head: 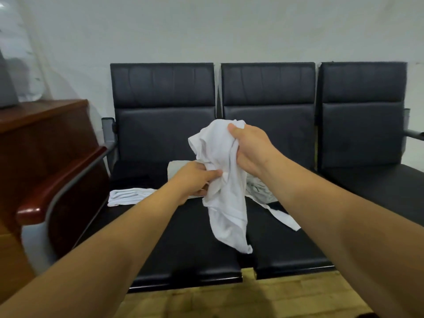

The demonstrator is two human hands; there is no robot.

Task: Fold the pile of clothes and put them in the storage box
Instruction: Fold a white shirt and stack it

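White garment (229, 214) held mid-frame, fold not started.
Left hand (195, 177), right hand (250, 150) both clutch it bunched; next: find edges, spread.

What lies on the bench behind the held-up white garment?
Two white clothes lie on the bench: a flat piece to the left and a crumpled piece with a trailing strip to the right. The held garment, left hand and right hand cover whatever lies between them.
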